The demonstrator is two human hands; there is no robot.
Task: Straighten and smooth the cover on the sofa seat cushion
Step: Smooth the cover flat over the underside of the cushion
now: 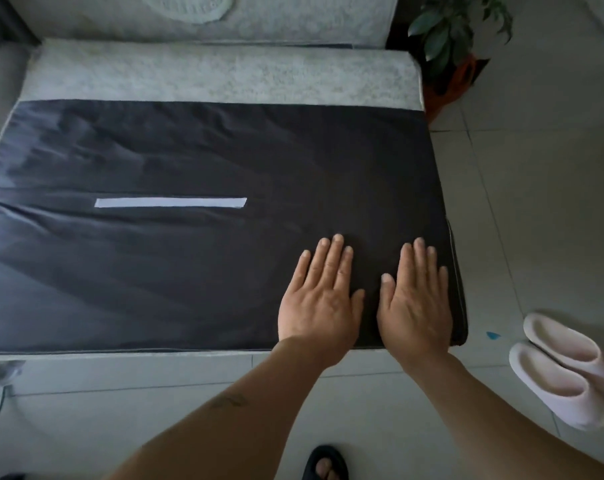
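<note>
We have both palms flat on the dark charcoal fabric cover (196,258) of the wide rectangular sofa seat cushion (224,74), which lies across the pale grey textured sofa in front of us with its long axis running left to right. Our left hand (323,299) and right hand (415,299) rest side by side near the front right corner, fingers straight and lightly spread, pointing toward the sofa back, gripping nothing. The two thumbs sit close but apart, with a narrow strip of cover between them.

Under and around our hands the cloth looks flat and taut. The slack lies well away to our left: soft ridges and creases fan across the far left part of the cover, and a long fold runs along the line of the narrow white strip (170,202) sewn across the middle. So the work ahead lies leftward along the cushion's length, and our left hand is the nearer one to it. We judge the next move to be a sweep from this corner toward the left end, or a shift of our stance that way, since the creases seem beyond easy reach from here.

On the tiled floor to our right sits a pair of pale pink slippers (560,368), and a potted green plant (456,32) stands beyond the sofa's right end.
</note>
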